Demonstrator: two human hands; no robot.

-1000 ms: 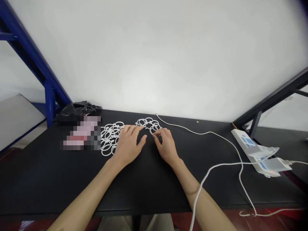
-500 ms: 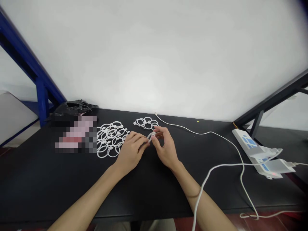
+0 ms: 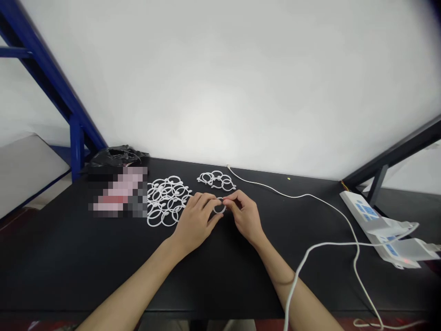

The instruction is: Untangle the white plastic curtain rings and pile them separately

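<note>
Between my two hands, over the middle of the black table, is a small white ring (image 3: 219,211). My left hand (image 3: 195,219) grips its left side between thumb and fingers. On the ring's upper right, my right hand (image 3: 245,216) pinches with thumb and forefinger; the exact spot under the fingertips is hidden. Just left of my left hand lies a heap of white rings with small tabs (image 3: 168,200), overlapping one another. Beyond my hands sits a smaller cluster of similar white rings (image 3: 217,179).
A white power strip (image 3: 375,225) with plugged-in adapters lies at the right. White cables (image 3: 330,243) run across the table's right part and over my right forearm. A black plastic bag (image 3: 117,158) and a blurred-out pink item (image 3: 124,186) are at the left, before a white wall (image 3: 220,82).
The ring has turned so that its round opening faces me. My right fingers have closed into a pinch at its edge. The whole view has shifted slightly.
</note>
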